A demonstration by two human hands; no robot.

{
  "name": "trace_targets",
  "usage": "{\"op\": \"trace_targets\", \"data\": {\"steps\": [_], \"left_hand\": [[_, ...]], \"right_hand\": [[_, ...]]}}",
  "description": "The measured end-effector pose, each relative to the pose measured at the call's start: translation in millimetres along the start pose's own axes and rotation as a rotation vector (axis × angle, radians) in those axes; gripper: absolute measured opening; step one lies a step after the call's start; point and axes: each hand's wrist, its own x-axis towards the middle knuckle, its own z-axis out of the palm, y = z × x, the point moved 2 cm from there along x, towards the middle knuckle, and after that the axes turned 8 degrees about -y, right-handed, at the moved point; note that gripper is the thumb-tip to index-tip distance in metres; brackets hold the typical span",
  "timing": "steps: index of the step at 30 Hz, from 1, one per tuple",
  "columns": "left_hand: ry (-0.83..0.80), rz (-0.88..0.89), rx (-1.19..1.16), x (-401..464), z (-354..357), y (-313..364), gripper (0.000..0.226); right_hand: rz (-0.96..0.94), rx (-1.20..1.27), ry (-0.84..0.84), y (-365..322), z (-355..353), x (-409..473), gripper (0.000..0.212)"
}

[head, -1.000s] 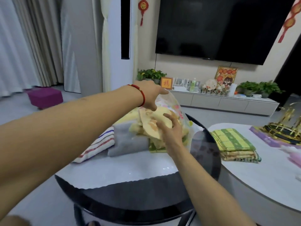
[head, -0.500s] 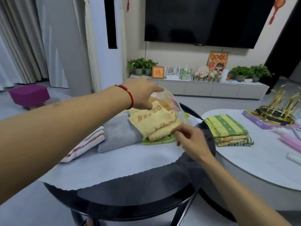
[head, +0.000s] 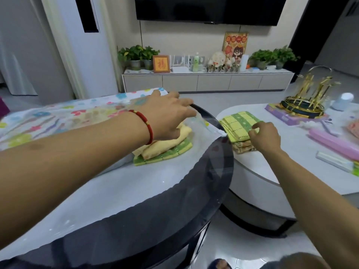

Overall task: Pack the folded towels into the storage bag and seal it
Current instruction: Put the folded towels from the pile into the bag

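two hands (head: pixel 169 115) showed. under the left fingers (head: pixel 186 107) lay one flowered bag (head: pixel 58 117) and two yellow towels (head: pixel 167 144) on one green towel (head: pixel 165 155); the right fingers (head: pixel 254 131) touched one stack (head: pixel 239 125). two desks (head: pixel 136 191).

Place: a home living room.
Wall: a large dark television (head: pixel 209 10) hung above a long low white cabinet (head: pixel 207 82).
Cabinet top: potted plants (head: pixel 138 55), a small framed picture (head: pixel 160 64), a cartoon poster (head: pixel 235 44) and small ornaments, too small to tell apart, stood in a row.
Tables: a round dark glass table (head: pixel 209 162) stood just beside a white oval coffee table (head: pixel 272 167).
Decor: a gold ornament (head: pixel 307 98), perhaps a stand of some kind, sat on the white table.
Left side: pale curtains (head: pixel 64 45) hung down to the floor.
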Motion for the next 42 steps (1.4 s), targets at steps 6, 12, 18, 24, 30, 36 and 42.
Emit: {"op": "trace_targets", "data": {"steps": [6,12,18,24,30,36,42], "left_hand": [[0.013,-0.005,0.005,27,19,5,0.046],[0.009,-0.045,-0.175,36,26,-7,0.044],[-0.018,-0.078,-0.209,35,25,-11,0.045],[-0.107,-0.102,-0.102,11,14,-18,0.057],[-0.205,-0.252,-0.049,-34,3,-40,0.059],[-0.41,-0.387,-0.086,-96,9,-60,0.064],[-0.285,-0.465,-0.096,-127,-23,-105,0.069]], "right_hand": [[0.152,0.017,-0.118,16,18,70,0.056],[0.202,-0.186,-0.176,16,27,88,0.061],[0.003,-0.1,-0.175,-2,9,79,0.039],[-0.118,0.285,-0.11,-17,-62,32,0.016],[-0.258,0.595,-0.461,-55,-144,-57,0.012],[-0.422,0.895,-1.002,-119,-147,-162,0.014],[-0.486,0.966,-1.235,-218,-54,-226,0.009]]}}
